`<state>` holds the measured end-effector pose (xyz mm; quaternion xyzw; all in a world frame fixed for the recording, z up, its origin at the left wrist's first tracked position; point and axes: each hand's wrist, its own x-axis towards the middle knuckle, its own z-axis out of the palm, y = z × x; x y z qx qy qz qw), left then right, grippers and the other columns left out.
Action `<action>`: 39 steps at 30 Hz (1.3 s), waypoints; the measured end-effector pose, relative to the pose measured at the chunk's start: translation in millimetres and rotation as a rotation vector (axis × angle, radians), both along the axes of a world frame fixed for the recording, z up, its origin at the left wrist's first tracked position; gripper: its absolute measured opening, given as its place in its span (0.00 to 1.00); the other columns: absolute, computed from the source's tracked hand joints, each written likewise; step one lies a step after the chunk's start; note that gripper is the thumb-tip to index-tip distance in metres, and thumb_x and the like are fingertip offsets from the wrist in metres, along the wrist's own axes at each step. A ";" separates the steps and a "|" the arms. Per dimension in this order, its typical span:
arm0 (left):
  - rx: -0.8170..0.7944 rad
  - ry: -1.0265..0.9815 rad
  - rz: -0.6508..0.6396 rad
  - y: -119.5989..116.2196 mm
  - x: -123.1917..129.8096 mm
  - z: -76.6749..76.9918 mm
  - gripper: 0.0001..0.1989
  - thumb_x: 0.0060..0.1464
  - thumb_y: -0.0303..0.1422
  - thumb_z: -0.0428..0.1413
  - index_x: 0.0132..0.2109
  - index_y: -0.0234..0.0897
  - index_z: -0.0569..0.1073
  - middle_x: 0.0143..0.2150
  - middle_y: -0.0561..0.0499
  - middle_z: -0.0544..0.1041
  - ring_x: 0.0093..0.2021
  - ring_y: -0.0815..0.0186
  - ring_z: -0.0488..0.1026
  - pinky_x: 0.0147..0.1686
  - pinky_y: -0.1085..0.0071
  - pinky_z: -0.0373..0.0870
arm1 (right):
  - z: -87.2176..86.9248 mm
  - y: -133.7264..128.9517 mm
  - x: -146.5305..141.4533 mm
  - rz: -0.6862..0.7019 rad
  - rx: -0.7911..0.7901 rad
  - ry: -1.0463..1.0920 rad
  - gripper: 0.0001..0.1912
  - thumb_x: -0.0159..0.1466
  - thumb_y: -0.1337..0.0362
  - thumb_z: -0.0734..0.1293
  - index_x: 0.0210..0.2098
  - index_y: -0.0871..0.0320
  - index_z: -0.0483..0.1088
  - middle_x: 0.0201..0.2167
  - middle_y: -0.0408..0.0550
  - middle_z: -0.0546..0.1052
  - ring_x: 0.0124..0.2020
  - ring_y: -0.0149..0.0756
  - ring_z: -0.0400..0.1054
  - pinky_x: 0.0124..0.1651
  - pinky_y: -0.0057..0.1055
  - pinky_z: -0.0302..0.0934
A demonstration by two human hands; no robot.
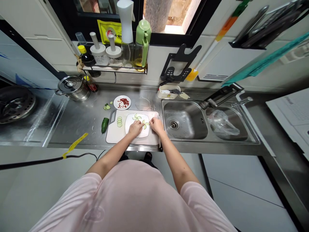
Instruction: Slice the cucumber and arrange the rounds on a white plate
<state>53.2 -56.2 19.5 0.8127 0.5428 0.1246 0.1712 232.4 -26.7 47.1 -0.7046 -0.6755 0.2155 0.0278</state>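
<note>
A white square plate [129, 130] lies on a white cutting board [113, 136]. Thin cucumber slices [136, 117] form a petal-like cluster on its upper part, and a second cluster [145, 125] sits lower right. My left hand [135, 128] reaches over the plate, its fingertips drawn together at the second cluster; what they pinch is too small to make out. At the plate's right edge my right hand [156, 125] is closed, fingertips on a cucumber slice of that cluster. A row of overlapping slices [119, 121] rests on the board, left of the plate.
A cucumber piece [104, 125] lies left of the board. Behind are a plate of chopped red bits [122, 102] and cucumber scraps [106, 106]. A knife's dark handle [160, 146] shows at the board's right edge, beside the sink [184, 120]. A lidded pot [73, 88] stands back left.
</note>
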 end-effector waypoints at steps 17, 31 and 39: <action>0.011 0.042 -0.059 2.7 -0.1 -1.4 0.17 0.60 0.30 0.46 0.50 0.45 0.74 0.44 0.45 0.69 0.45 0.62 0.63 0.38 0.70 0.62 | -11.0 -3.7 -4.5 0.039 -0.036 -0.019 0.13 0.65 0.58 0.60 0.41 0.58 0.71 0.39 0.53 0.76 0.38 0.38 0.68 0.38 0.28 0.56; 0.066 0.047 -0.055 1.9 -0.8 -9.3 0.17 0.59 0.29 0.46 0.51 0.46 0.73 0.44 0.46 0.70 0.46 0.61 0.63 0.37 0.69 0.63 | -12.4 -5.2 -3.3 0.015 -0.038 0.004 0.13 0.65 0.60 0.59 0.41 0.58 0.72 0.40 0.53 0.76 0.40 0.39 0.69 0.40 0.30 0.56; 0.058 0.065 -0.061 3.4 0.0 -7.0 0.16 0.59 0.30 0.46 0.49 0.45 0.74 0.44 0.46 0.70 0.45 0.61 0.64 0.37 0.69 0.63 | -16.1 -5.2 -3.7 0.028 -0.013 -0.006 0.13 0.66 0.60 0.59 0.42 0.59 0.72 0.40 0.55 0.76 0.40 0.39 0.69 0.41 0.30 0.56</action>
